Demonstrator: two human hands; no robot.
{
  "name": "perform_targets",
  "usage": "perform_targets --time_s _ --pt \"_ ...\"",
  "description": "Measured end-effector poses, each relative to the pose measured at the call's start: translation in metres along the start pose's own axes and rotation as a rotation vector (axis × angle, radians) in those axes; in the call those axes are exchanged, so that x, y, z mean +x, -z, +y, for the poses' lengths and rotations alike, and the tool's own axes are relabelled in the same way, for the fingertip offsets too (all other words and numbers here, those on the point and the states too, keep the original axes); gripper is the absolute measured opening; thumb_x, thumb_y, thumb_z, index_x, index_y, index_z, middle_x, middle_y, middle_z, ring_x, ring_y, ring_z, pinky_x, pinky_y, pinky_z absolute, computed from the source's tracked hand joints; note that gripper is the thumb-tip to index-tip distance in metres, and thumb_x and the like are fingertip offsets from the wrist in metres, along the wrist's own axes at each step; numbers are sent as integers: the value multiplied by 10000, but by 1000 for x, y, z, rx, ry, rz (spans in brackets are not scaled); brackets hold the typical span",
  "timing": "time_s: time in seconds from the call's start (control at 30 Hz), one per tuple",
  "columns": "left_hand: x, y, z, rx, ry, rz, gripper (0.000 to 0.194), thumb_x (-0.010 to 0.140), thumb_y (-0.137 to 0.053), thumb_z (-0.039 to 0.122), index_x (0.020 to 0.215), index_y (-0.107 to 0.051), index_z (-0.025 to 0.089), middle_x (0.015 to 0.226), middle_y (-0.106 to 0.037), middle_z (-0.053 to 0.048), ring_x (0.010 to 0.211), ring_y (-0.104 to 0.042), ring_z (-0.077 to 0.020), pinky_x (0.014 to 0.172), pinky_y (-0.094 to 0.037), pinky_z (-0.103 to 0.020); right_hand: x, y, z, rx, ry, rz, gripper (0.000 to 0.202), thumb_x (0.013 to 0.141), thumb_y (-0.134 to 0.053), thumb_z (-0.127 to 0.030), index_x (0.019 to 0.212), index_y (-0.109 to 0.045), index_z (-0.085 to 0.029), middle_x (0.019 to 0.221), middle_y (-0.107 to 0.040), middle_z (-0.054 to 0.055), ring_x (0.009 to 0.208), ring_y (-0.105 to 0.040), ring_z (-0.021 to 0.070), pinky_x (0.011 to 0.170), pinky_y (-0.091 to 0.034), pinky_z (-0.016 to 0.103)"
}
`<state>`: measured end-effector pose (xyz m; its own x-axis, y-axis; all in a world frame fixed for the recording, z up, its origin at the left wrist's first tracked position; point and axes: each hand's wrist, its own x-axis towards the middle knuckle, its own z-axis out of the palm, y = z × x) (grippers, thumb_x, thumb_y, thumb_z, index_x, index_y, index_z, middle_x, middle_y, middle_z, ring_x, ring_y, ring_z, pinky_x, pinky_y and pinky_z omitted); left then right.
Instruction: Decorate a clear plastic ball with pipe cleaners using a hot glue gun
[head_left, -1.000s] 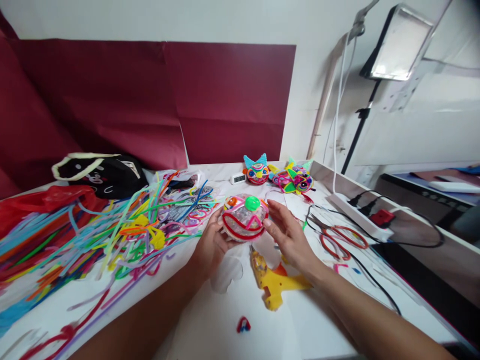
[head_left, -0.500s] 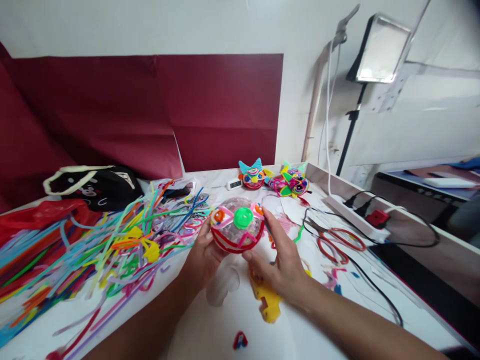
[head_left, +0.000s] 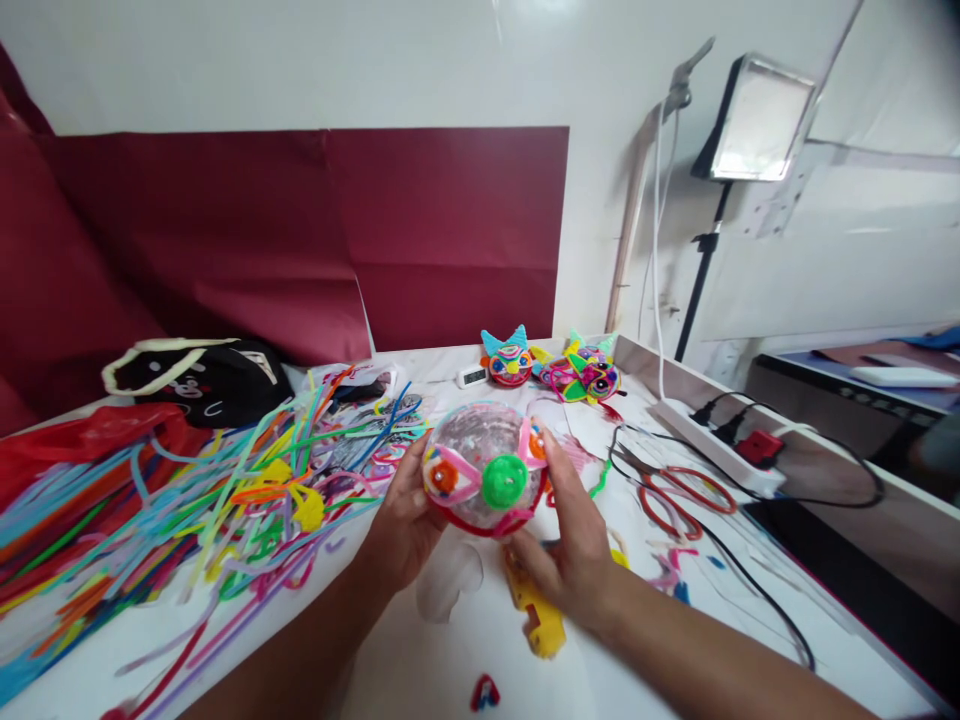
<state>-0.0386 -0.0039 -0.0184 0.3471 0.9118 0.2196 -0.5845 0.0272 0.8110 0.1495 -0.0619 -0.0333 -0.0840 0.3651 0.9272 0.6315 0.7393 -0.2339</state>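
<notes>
Both of my hands hold a clear dome-shaped craft mask (head_left: 484, 465) above the white table. It carries a green pompom nose, pink pipe-cleaner eyes with orange centres and a red rim. My left hand (head_left: 405, 515) cups its left side from below. My right hand (head_left: 574, 545) grips its right side and lower edge. The mask's face is tilted toward me. A yellow glue gun (head_left: 536, 620) lies on the table just under my right hand.
A big heap of coloured pipe cleaners (head_left: 172, 510) covers the table's left. Two finished masks (head_left: 555, 365) and a small clock (head_left: 472, 377) stand at the back. Red-handled scissors (head_left: 679, 495), cables and a power strip (head_left: 712, 445) lie right. A black bag (head_left: 199, 375) sits back left.
My right hand closed onto the mask's right side. Both hands lifted the mask and tipped its face toward me.
</notes>
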Motion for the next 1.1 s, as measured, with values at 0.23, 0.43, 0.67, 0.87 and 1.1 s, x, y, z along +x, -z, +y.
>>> perform_targets --time_s 0.23,0.43,0.67,0.87,1.1 --pt "-1 -3 8 4 49 -5 708 627 -845 258 1279 -572 308 1207 -698 -29 1043 -685 -278 844 -585 -357 0 1 -3 3 81 25 885 891 -627 -229 1581 -80 -139 1636 -209 141 1483 -267 348 1158 -372 557" --pt "-1 -6 9 7 72 -9 696 636 -827 250 1282 -572 303 1200 -692 -21 1042 -681 -249 864 -575 -330 0 0 -1 -10 90 2 858 911 -593 -217 1583 -63 -151 1643 -179 145 1487 -249 354 1151 -369 580" --pt "-1 -7 8 -2 54 -1 627 671 -774 238 1264 -584 306 1254 -657 -23 1045 -672 -230 850 -568 -318 0 -1 2 -12 94 -13 851 916 -579 -208 1582 -53 -145 1645 -166 150 1499 -212 350 1151 -364 581" --pt "-1 -10 8 5 81 7 687 712 -703 197 1356 -501 323 1253 -661 -26 1114 -652 -257 958 -533 -412 -1 -3 6 -22 114 -51 869 894 -585 -162 1582 -54 -147 1649 -145 155 1494 -227 364 1145 -353 611" --pt "0 -4 3 -74 96 17 610 753 -637 188 1332 -498 320 1333 -629 -8 1219 -593 -274 1000 -505 -421 4 -1 3 -59 157 -68 836 899 -562 -132 1577 -71 -118 1643 -158 173 1501 -216 339 1139 -381 580"
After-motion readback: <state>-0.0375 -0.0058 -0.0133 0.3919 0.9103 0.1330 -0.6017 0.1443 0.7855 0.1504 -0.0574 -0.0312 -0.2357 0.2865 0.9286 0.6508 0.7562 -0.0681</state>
